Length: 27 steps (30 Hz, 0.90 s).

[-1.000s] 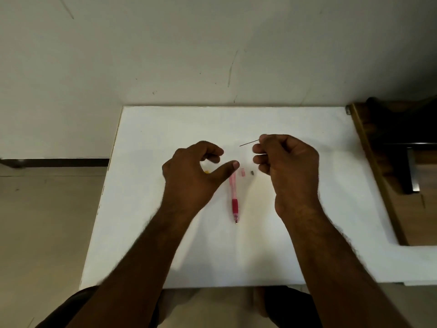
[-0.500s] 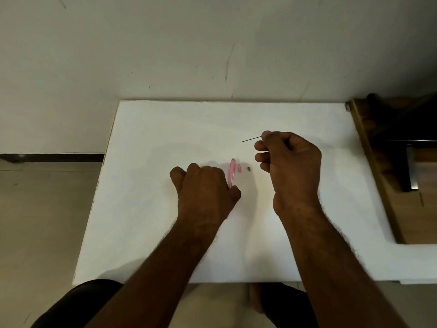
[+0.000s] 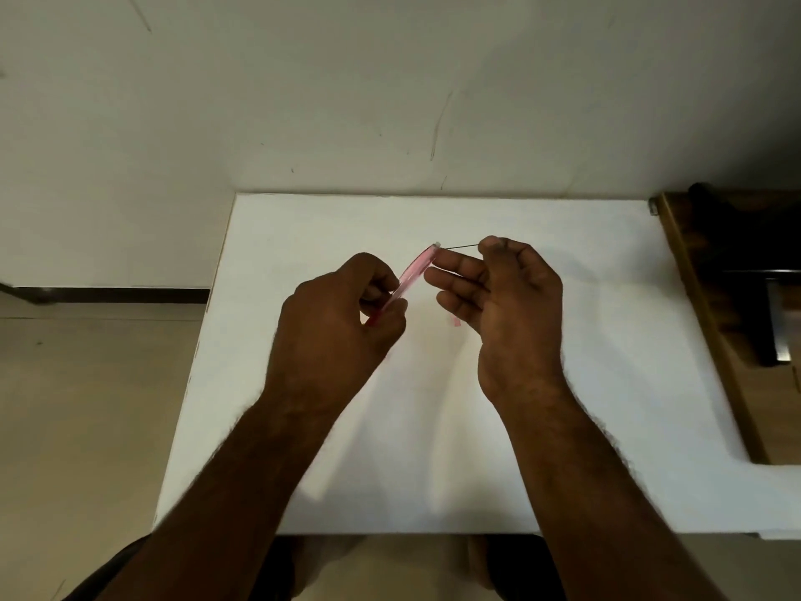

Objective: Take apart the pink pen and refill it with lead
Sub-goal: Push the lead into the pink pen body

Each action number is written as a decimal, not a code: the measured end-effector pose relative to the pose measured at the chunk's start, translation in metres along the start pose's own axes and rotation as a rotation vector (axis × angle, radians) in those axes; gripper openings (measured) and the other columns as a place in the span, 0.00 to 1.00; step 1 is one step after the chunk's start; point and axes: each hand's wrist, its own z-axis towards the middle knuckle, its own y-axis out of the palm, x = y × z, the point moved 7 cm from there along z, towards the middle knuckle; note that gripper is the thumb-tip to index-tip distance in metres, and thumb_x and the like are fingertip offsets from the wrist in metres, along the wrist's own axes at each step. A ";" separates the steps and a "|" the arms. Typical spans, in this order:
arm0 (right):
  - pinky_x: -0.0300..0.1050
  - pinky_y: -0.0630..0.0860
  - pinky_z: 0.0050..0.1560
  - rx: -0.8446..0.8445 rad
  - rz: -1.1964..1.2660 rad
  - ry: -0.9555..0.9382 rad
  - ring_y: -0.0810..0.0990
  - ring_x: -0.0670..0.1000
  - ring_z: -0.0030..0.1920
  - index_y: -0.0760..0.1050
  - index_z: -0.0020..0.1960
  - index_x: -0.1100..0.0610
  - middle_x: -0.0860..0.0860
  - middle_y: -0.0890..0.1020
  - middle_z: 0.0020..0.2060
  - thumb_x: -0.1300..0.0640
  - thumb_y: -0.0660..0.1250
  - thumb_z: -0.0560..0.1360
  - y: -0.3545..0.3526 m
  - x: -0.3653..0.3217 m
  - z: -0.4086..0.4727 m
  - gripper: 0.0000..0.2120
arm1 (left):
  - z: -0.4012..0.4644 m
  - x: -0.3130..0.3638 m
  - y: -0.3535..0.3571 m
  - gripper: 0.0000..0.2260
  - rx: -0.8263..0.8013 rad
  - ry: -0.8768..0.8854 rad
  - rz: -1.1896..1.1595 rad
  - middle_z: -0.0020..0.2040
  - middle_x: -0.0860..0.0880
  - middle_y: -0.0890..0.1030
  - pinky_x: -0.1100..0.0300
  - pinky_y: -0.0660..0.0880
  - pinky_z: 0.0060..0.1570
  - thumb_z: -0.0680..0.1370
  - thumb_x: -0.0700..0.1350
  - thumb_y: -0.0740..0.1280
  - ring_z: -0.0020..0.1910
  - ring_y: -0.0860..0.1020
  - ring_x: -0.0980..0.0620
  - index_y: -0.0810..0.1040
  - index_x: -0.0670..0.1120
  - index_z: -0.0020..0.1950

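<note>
My left hand point(image 3: 342, 323) grips the lower end of the pink pen point(image 3: 414, 271) and holds it above the white table point(image 3: 303, 236), tilted up toward the right. A thin dark lead point(image 3: 461, 247) is pinched between thumb and forefinger of my right hand point(image 3: 498, 292). The lead's free tip sits right at the pen's open upper end. A small pink pen part point(image 3: 455, 321) lies on the table, half hidden under my right fingers.
A dark wooden piece of furniture point(image 3: 711, 297) adjoins the table's right edge. A plain wall rises behind the table, and tiled floor shows to the left.
My left hand has picked the pink pen up off the table and raised it. The pen's open end now meets the lead held by my right hand.
</note>
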 end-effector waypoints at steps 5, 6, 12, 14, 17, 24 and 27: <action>0.43 0.82 0.39 -0.040 -0.001 -0.019 0.89 0.58 0.43 0.72 0.49 0.56 0.57 0.89 0.43 0.57 0.61 0.85 0.012 0.004 -0.001 0.07 | 0.008 -0.012 -0.005 0.06 0.002 -0.001 -0.010 0.38 0.59 0.81 0.65 0.71 0.37 0.74 0.48 0.73 0.40 0.81 0.61 0.76 0.54 0.47; 0.44 0.82 0.39 -0.044 -0.008 -0.025 0.89 0.58 0.43 0.72 0.49 0.56 0.57 0.89 0.43 0.57 0.61 0.85 0.014 0.004 -0.002 0.07 | 0.009 -0.014 -0.007 0.06 0.005 0.003 -0.004 0.38 0.59 0.82 0.65 0.70 0.37 0.74 0.48 0.73 0.41 0.81 0.60 0.76 0.54 0.46; 0.45 0.82 0.40 -0.075 -0.094 -0.113 0.89 0.58 0.42 0.72 0.52 0.58 0.56 0.89 0.43 0.57 0.59 0.86 0.019 0.000 -0.005 0.06 | 0.011 -0.015 -0.016 0.05 0.029 0.015 0.030 0.40 0.57 0.82 0.62 0.70 0.39 0.75 0.48 0.73 0.43 0.81 0.56 0.78 0.52 0.47; 0.45 0.82 0.40 -0.078 -0.120 -0.141 0.89 0.58 0.42 0.72 0.53 0.58 0.56 0.89 0.43 0.57 0.59 0.86 0.019 -0.002 -0.005 0.06 | 0.012 -0.014 -0.018 0.04 0.049 0.018 0.039 0.40 0.57 0.82 0.60 0.73 0.41 0.75 0.48 0.73 0.43 0.81 0.55 0.79 0.53 0.47; 0.45 0.82 0.39 -0.075 -0.130 -0.159 0.89 0.58 0.41 0.73 0.53 0.58 0.56 0.89 0.43 0.56 0.60 0.86 0.017 -0.003 -0.005 0.07 | 0.013 -0.012 -0.019 0.04 0.058 0.017 0.041 0.40 0.57 0.82 0.58 0.75 0.43 0.75 0.48 0.73 0.43 0.81 0.54 0.79 0.53 0.47; 0.44 0.82 0.38 -0.077 -0.143 -0.182 0.89 0.57 0.40 0.73 0.52 0.57 0.55 0.89 0.42 0.56 0.60 0.86 0.015 -0.003 -0.003 0.06 | 0.013 -0.012 -0.016 0.03 0.051 0.017 0.050 0.41 0.58 0.82 0.60 0.73 0.43 0.76 0.49 0.72 0.44 0.81 0.55 0.79 0.54 0.47; 0.43 0.82 0.37 -0.077 -0.147 -0.187 0.89 0.57 0.39 0.73 0.53 0.58 0.55 0.89 0.42 0.56 0.61 0.85 0.014 -0.004 -0.002 0.06 | 0.013 -0.011 -0.016 0.03 0.050 0.023 0.053 0.41 0.58 0.83 0.59 0.73 0.44 0.76 0.49 0.72 0.44 0.81 0.54 0.79 0.54 0.48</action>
